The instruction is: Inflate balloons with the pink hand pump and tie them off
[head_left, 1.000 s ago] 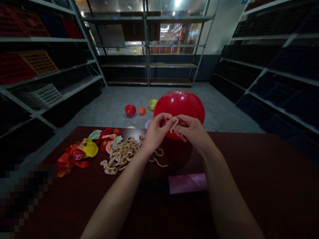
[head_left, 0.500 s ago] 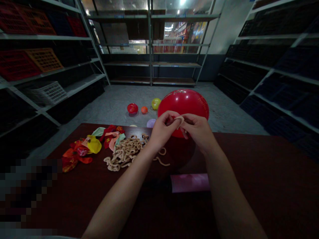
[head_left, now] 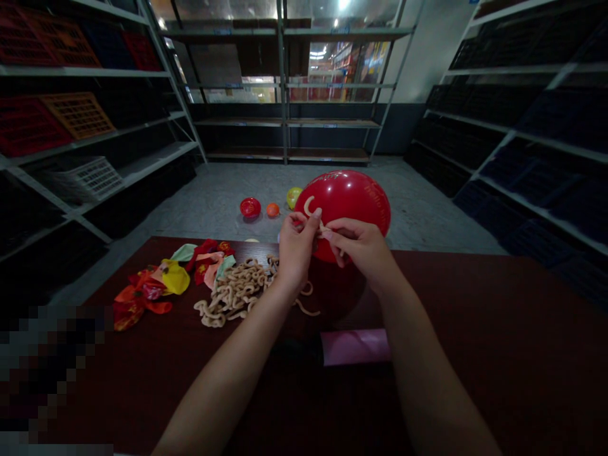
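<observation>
An inflated red balloon (head_left: 354, 196) is held above the far edge of the dark table (head_left: 475, 329). My left hand (head_left: 294, 250) and my right hand (head_left: 358, 247) meet at its near side, fingers pinched together. Between their fingertips is a cream-coloured curved clip (head_left: 311, 206), its hooked end sticking up against the balloon. The balloon's neck is hidden behind my fingers. On the table to the left lies a pile of several similar cream clips (head_left: 235, 291), and beyond it a heap of limp uninflated balloons (head_left: 166, 278) in red, yellow, green and orange.
A pink cylinder (head_left: 356, 346) lies on the table between my forearms. Small inflated balloons (head_left: 250, 207) rest on the grey floor beyond the table. Metal shelving lines both sides and the back, with plastic crates (head_left: 78, 114) on the left shelves.
My hands have turned the cream clip so its hooked end now points up above my left fingers. The balloon has shifted slightly left.
</observation>
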Motion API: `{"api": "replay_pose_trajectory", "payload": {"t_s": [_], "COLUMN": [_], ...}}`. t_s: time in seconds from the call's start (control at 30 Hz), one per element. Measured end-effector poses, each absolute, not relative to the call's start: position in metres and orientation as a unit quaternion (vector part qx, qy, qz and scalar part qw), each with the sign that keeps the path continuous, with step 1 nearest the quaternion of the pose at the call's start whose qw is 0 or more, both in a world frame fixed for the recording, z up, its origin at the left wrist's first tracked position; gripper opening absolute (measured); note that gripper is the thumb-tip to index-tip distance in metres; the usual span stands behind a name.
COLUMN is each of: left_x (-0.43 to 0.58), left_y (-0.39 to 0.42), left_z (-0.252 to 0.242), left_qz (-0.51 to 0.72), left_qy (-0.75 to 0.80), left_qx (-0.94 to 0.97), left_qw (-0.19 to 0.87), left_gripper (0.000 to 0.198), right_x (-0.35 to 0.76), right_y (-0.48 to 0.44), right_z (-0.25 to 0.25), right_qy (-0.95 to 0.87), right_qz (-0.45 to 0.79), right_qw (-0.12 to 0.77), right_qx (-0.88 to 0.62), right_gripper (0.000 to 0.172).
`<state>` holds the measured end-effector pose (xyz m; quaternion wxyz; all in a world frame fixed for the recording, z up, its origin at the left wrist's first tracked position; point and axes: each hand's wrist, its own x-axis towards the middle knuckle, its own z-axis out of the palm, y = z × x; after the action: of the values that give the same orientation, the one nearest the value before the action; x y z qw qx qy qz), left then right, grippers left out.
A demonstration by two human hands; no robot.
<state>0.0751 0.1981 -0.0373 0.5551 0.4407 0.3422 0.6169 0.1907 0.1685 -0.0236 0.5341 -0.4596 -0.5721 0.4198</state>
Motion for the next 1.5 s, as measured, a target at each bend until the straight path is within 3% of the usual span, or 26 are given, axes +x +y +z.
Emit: {"api": "replay_pose_trajectory", "payload": {"t_s": [0.27,0.57,0.7,0.87,1.13,1.5], "left_x": [0.075,0.072,0.070,0.067,0.061,0.065], "left_y": [0.196,0.199,0.197,0.193,0.190,0.188], "left_z": [-0.029,-0.036,-0.032,-0.024,-0.023,-0.021], "left_qz": [0.595,0.624,0.629,0.565,0.527,0.565], "left_qy": [0.283,0.278,0.268,0.213,0.234,0.288], "left_qx": [0.455,0.484,0.454,0.499,0.489,0.434], "left_qw": [0.599,0.547,0.571,0.621,0.654,0.640], "left_gripper": [0.037,0.024,0.020,0.021,0.020,0.026], "right_x": [0.187,0.187,0.192,0.194,0.204,0.196], "right_y": [0.168,0.166,0.163,0.162,0.158,0.160], "right_z": [-0.020,-0.018,-0.013,-0.012,-0.009,-0.011], "right_qy": [-0.530,-0.572,-0.594,-0.544,-0.584,-0.659], "right_qz": [0.373,0.356,0.384,0.392,0.445,0.339], "right_qw": [0.596,0.570,0.534,0.563,0.508,0.464], "right_qx": [-0.473,-0.470,-0.464,-0.483,-0.450,-0.485], "right_gripper": [0.012,0.018,0.022,0.029,0.022,0.014]}}
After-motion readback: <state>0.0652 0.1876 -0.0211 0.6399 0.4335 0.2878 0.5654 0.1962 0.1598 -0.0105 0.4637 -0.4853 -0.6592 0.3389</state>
